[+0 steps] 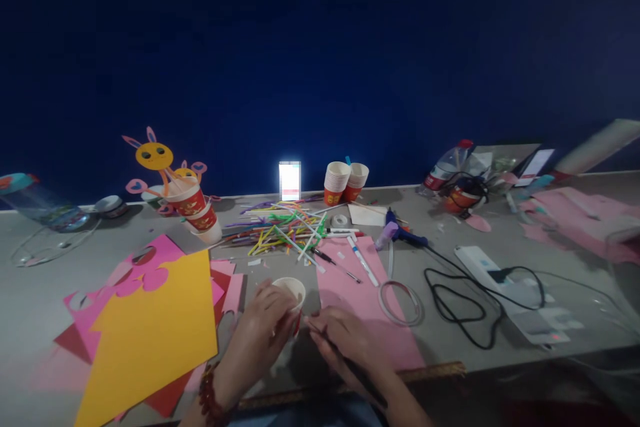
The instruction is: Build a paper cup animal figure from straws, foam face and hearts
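Near the front edge of the table, my left hand [263,320] is wrapped round a white and red paper cup [296,288], its open rim tilted upward. Close to the cup's right side, my right hand [345,337] is closed with the fingertips pinched together. What it pinches, if anything, I cannot make out; a dark, long shape shows under the palm. A sheet of pink paper [345,280] lies beyond and beside the right hand. On it rest a white marker [363,260] and a black pen [335,265].
Left, yellow and coloured paper sheets [165,313] overlap. Behind are stacked cups with a bunny-faced figure [154,155], a pile of pipe cleaners [285,227], a lit phone [290,181] and paper cups [337,180]. Right, a blue glue gun [400,230], its black cable and a power strip [515,300].
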{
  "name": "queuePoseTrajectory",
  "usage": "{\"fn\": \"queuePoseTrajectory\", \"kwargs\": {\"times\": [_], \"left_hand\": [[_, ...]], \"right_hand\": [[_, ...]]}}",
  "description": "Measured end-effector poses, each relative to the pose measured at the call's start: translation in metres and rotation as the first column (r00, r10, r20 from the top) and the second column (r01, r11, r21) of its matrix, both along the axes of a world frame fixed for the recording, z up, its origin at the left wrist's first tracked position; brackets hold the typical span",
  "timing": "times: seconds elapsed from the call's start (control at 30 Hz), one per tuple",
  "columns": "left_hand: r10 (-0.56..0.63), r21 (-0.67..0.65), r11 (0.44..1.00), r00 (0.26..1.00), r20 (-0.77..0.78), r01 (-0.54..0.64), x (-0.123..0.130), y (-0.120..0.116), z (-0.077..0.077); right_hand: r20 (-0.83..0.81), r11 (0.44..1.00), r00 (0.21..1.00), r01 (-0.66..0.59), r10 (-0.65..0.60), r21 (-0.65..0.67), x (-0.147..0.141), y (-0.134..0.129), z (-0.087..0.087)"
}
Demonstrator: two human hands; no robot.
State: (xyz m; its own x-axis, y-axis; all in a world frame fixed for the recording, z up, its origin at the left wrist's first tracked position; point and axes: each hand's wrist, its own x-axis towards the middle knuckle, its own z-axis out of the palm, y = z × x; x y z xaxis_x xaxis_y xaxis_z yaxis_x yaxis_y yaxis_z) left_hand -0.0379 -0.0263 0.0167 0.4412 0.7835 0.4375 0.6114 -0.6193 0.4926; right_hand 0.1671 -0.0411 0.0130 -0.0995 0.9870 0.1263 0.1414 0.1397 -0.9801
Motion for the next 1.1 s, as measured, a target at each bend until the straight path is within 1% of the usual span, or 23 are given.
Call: {"fn": "queuePoseTrajectory", "kwargs": {"times": [0.1, 0.17, 0.2, 0.27, 0.3, 0.37, 0.43, 0.5, 0.57, 0.63, 0.77, 0.87, 0.97, 1.1], "left_hand": [[0.026, 0.023, 0.999, 0.999, 0.030, -0.027, 0.001, -0.001, 0.000], [0.041, 0.072, 0.997, 0.999, 0.026, -0.042, 0.004, -0.003, 0.002], [0.052, 0.099, 0.994, 0.998, 0.026, -0.055, 0.007, -0.004, 0.003], [0.090, 0.154, 0.984, 0.995, 0.036, -0.094, 0.011, -0.005, 0.003], [0.112, 0.180, 0.976, 0.992, 0.050, -0.119, 0.014, -0.005, 0.001], [0.143, 0.229, 0.960, 0.986, 0.089, -0.160, 0.017, -0.004, -0.003], [0.147, 0.260, 0.950, 0.982, 0.123, -0.174, 0.018, -0.002, -0.010], [0.137, 0.275, 0.946, 0.980, 0.144, -0.172, 0.018, 0.000, -0.015], [0.131, 0.273, 0.947, 0.980, 0.153, -0.169, 0.017, 0.001, -0.018], [0.128, 0.247, 0.954, 0.977, 0.171, -0.168, 0.017, 0.000, -0.018], [0.156, 0.170, 0.965, 0.957, 0.244, -0.201, 0.017, -0.001, -0.015], [0.175, 0.161, 0.963, 0.956, 0.237, -0.216, 0.018, -0.002, -0.012], [0.171, 0.183, 0.960, 0.962, 0.211, -0.211, 0.017, -0.002, -0.012], [0.140, 0.216, 0.957, 0.961, 0.240, -0.193, 0.016, -0.001, -0.017]], "right_hand": [[0.062, 0.995, 0.995, -0.069, 0.074, -0.073, -0.001, 0.002, 0.001], [0.054, 0.995, 0.996, -0.064, 0.068, -0.078, -0.005, -0.002, -0.002], [0.015, 0.996, 0.999, -0.049, 0.050, -0.079, -0.009, -0.006, -0.005], [-0.137, 0.994, 0.990, 0.008, -0.024, -0.113, -0.017, -0.012, -0.010], [-0.232, 0.987, 0.969, 0.046, -0.082, -0.156, -0.022, -0.014, -0.012], [-0.391, 0.957, 0.896, 0.104, -0.208, -0.271, -0.033, -0.017, -0.017], [-0.472, 0.919, 0.827, 0.125, -0.305, -0.374, -0.040, -0.018, -0.020], [-0.486, 0.886, 0.800, 0.116, -0.351, -0.449, -0.043, -0.018, -0.020], [-0.485, 0.877, 0.798, 0.108, -0.357, -0.468, -0.043, -0.017, -0.020], [-0.477, 0.889, 0.811, 0.109, -0.338, -0.445, -0.040, -0.017, -0.019], [-0.404, 0.920, 0.873, 0.112, -0.272, -0.376, -0.036, -0.015, -0.018], [-0.384, 0.930, 0.890, 0.105, -0.246, -0.351, -0.036, -0.014, -0.013], [-0.410, 0.919, 0.867, 0.123, -0.284, -0.376, -0.039, -0.014, -0.008], [-0.451, 0.868, 0.810, 0.136, -0.375, -0.477, -0.047, -0.018, -0.006]]}}
